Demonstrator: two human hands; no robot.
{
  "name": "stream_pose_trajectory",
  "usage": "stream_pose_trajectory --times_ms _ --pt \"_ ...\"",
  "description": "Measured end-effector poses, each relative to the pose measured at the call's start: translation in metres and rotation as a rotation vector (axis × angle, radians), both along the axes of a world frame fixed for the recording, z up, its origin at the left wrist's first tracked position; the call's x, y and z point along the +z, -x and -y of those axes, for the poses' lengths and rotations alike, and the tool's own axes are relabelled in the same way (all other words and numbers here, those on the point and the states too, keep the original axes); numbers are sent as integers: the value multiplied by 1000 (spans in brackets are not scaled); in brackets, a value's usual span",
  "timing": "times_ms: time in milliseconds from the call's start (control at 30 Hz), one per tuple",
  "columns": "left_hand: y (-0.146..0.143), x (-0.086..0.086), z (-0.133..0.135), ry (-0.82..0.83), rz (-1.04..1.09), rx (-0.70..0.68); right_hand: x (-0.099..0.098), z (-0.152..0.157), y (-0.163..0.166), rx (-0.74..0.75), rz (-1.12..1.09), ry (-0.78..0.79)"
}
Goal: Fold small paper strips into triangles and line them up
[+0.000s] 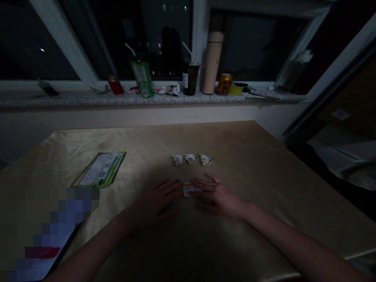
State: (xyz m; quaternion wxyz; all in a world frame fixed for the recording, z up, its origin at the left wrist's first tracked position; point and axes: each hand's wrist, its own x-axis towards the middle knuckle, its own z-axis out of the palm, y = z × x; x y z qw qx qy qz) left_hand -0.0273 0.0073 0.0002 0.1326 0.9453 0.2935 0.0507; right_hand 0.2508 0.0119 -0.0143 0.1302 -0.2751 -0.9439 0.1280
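Observation:
A small white printed piece of paper [190, 189] with an orange strip lies on the table between my hands. My left hand [160, 197] is open, fingers stretched flat, with its fingertips at the paper's left edge. Over the right part of the paper, my right hand [216, 196] rests open with its fingers spread. Just beyond them, three small green-and-white triangles, a left one [178, 159], a middle one [191, 158] and a right one [206, 159], stand in a row. Fingers of my right hand hide part of the paper.
Green printed sheets or packets [101, 169] lie on the gold-brown table [249, 156] at left. A blue-white item [61, 246], partly pixelated, is at lower left. On the windowsill [102, 101] stand a green cup [142, 78], dark cup [190, 80], pink flask [212, 64] and orange can [225, 83].

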Motion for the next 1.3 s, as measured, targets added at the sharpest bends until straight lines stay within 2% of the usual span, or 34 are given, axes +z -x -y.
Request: stream_pose_trajectory --times_ms 133,267,467,667,900,1300 --pt "6 0 -5 -62 -32 -69 -1 0 0 -9 -1 -13" --pt "6 8 -9 -93 -84 -122 2 1 0 -4 -6 -21" --pt "5 15 -15 -43 -106 -232 4 2 1 -6 -19 -21" --pt "7 13 -15 35 -107 -222 0 0 0 -5 -23 -33" --pt "6 14 -20 27 -83 -223 2 0 0 -4 -3 -33" --pt "6 21 -33 -28 -94 -350 1 0 0 1 -8 -41"
